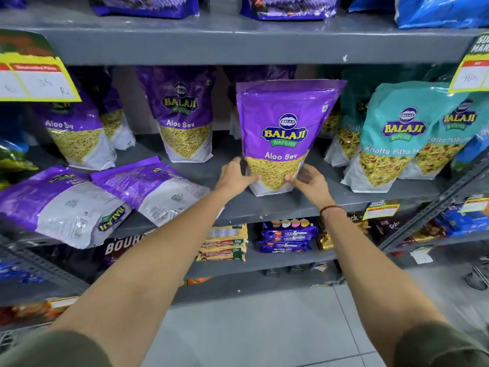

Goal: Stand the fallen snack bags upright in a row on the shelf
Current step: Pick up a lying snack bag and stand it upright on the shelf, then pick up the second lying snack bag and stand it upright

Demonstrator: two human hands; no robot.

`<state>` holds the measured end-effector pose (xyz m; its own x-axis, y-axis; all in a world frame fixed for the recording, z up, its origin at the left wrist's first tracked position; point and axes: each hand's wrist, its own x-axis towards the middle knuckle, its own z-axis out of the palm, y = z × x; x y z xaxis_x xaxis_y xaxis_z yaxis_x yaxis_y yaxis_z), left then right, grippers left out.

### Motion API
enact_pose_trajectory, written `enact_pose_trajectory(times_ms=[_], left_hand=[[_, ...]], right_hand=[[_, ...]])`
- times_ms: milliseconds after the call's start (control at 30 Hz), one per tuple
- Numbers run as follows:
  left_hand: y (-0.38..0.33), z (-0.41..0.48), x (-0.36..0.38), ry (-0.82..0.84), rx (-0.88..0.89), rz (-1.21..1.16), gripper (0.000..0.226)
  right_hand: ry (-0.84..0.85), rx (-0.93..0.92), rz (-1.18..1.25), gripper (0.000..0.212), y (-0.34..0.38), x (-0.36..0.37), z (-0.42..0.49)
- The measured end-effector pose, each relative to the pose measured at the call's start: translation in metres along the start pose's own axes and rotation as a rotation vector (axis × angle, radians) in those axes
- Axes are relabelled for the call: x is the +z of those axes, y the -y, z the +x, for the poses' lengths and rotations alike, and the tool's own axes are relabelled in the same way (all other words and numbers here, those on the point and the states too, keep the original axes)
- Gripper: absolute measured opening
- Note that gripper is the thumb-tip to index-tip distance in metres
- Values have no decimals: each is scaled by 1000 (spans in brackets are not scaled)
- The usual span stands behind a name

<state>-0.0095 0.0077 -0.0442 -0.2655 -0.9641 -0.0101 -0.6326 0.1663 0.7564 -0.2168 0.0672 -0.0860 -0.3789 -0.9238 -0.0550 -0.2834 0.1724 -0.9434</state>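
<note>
1. The left hand [236,176] and right hand [308,181] press on both lower sides of one upright purple Aloo Sev bag [284,133], which stands on the grey shelf [330,197].
2. Two fallen Aloo Sev bags [105,194] lie flat to the left of the held bag, tops pointing up and left.
3. The left hand is nearer to them, so it would likely reach next.
</note>
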Motion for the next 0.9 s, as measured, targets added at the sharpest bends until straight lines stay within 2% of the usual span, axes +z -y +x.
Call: enact_pose_trajectory(times_ms=[67,100,133,233,300,367,500,533,633,667,700,733,767,833,867,900], left_hand=[[8,-6,-16,-113,-18,-45,67],[14,-12,-28,-186,-34,-70,64],[18,-17,-39,-267,-44,-84,59],[35,-36,-73,-521,-138,-71,55],[50,-47,-90,-667,-264,-52,64],[65,-61,-98,-740,-419,-65,73],[80,-88,-87,-710,-635,-239,91],[86,-89,-83,-684,-686,-343,97],[97,-87,-73,-513,-896,-722,138],[102,-85,-71,-456,-908,-780,145],[102,-86,-72,-404,-892,-813,142],[100,-88,-75,-351,-865,-844,128],[94,-91,-80,-291,-836,-887,104],[88,-93,-90,-148,-766,-983,37],[84,-94,-96,-97,-747,-1041,18],[83,-97,-100,-76,-738,-1088,14]], right_hand=[[-269,42,-5,45,1,17,-23],[-356,39,11,42,2,29,-36],[-374,13,15,39,3,41,-46],[-138,-92,-123,36,16,80,-65],[18,-139,-151,35,31,107,-65],[142,-126,-155,38,49,133,-64],[307,76,-115,61,75,164,-68],[331,111,-98,59,80,167,-71],[359,212,-82,81,87,170,-73],[382,229,-58,89,91,170,-75],[397,261,-28,100,94,170,-77],[408,298,9,114,96,169,-76],[429,337,69,126,91,169,-69],[493,391,182,124,63,174,-39],[531,427,222,118,60,173,-34],[555,469,224,112,63,168,-36]])
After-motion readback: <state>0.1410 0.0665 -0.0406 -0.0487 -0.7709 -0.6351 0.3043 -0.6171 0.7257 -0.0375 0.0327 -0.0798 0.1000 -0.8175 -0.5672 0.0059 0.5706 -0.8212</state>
